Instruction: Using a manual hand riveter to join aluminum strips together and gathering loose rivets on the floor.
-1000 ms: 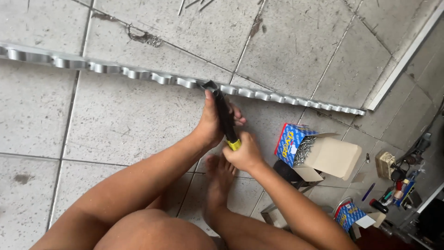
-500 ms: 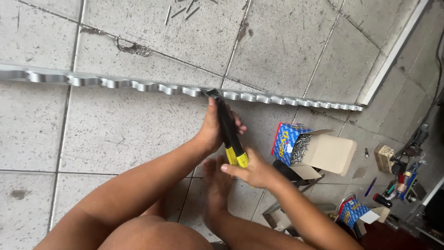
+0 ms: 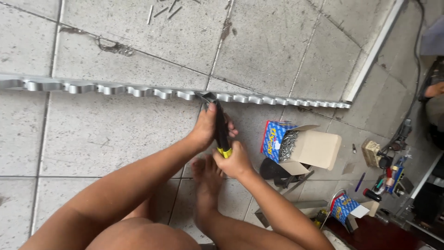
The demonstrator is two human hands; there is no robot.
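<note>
Workshop floor: screw boxes (image 3: pixel 296 143), scattered tools (image 3: pixel 386 176)

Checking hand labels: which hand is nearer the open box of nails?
Right. The right hand grips the tool's handle end, just left of the box; the left hand is farther away, up by the metal strip.

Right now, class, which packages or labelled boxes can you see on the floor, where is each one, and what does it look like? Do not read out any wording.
Open box of nails: on the tiles right of the hands, below the metal strip; rectangular, blue printed side, plain cardboard flaps, grey nails inside.
Smaller blue box: lower right among tools; blue print, pale flap open.
</note>
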